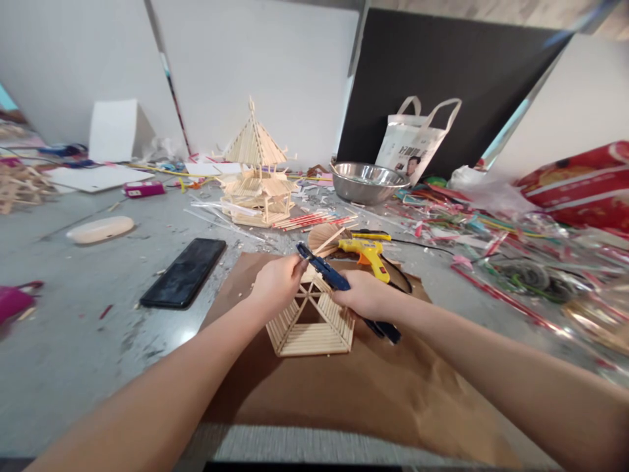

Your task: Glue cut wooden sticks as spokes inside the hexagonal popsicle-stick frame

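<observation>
My right hand is closed around blue cutting pliers with dark handle ends, whose jaws point up and left. My left hand is closed in a pinch beside the jaws, on a thin wooden stick that slants up to the right past them. Below both hands lies a six-sided frame of pale wooden sticks, with spokes meeting at its middle. Its far side is partly hidden by my hands. The frame rests on brown paper.
A yellow glue gun lies beyond my right hand, near a fan of loose sticks. Behind stand a stick-built pavilion and a metal bowl. A black phone lies left; scraps and straws clutter the right.
</observation>
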Demonstrator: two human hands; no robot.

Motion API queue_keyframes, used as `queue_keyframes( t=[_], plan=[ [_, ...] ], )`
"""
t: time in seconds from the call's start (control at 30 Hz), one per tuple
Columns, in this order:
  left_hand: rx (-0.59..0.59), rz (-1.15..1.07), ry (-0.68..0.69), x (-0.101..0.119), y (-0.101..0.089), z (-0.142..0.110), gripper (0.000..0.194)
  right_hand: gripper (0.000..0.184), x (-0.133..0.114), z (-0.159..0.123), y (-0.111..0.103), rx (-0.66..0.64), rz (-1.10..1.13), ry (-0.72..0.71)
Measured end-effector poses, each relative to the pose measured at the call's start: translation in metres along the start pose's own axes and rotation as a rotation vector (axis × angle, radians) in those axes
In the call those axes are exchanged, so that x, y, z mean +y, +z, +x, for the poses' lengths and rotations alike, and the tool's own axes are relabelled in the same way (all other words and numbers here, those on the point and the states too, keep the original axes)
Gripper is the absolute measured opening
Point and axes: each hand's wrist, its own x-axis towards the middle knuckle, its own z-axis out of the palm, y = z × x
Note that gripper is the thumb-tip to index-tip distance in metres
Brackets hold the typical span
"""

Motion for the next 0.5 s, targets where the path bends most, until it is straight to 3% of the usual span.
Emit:
queue_keyframes(
  t=[0.17,0.33,0.43,0.5],
  plan=[
    [0.104,-0.072,0.075,0.002,-0.002,-0.003,0.037,0.017,0.003,-0.008,-0.001,0.006,0.136,-0.151],
    [0.214,-0.139,0.198,-0.002,-0.002,-0.002,0.030,0.017,0.003,-0.017,-0.005,-0.025,0.252,-0.165],
    [0.194,-0.233,0.185,-0.002,-0.002,-0.002,0.032,0.018,0.002,-0.020,-0.009,-0.112,0.288,-0.177],
    [0.124,-0.356,0.162,-0.001,-0.001,-0.002,0.034,0.021,0.003,-0.019,-0.011,-0.095,0.235,-0.195]
  ],
)
